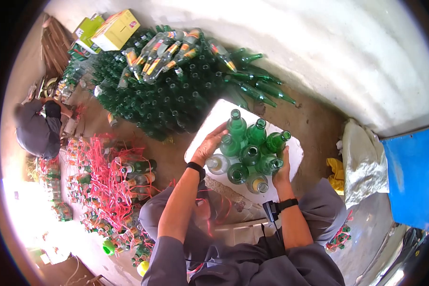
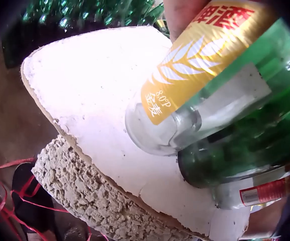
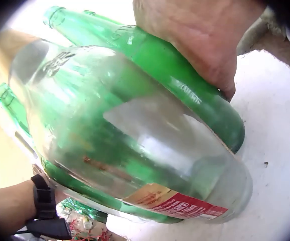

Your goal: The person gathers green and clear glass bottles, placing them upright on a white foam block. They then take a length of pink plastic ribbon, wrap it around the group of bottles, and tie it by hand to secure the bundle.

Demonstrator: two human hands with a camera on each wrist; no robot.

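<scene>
A tight cluster of upright glass bottles, several green [image 1: 250,155] and two clear, stands on a white slab [image 1: 291,143]. My left hand [image 1: 209,145] lies against the cluster's left side with fingers extended along the bottles. My right hand [image 1: 282,167] presses the opposite side, and in the right wrist view its fingers [image 3: 205,45] lie along a green bottle [image 3: 185,95]. A clear bottle [image 2: 165,130] with a gold label is close in the left wrist view. Another clear bottle [image 3: 225,186] with a red-and-gold label is nearest the right wrist camera.
Under the slab is a rough grey block [image 2: 84,186]. Beyond it stands a large mass of green bottles [image 1: 162,100], with labelled bottles [image 1: 162,55] lying on top. Bottles tangled in red strapping [image 1: 109,176] fill the left floor. Another person [image 1: 38,126] crouches at far left.
</scene>
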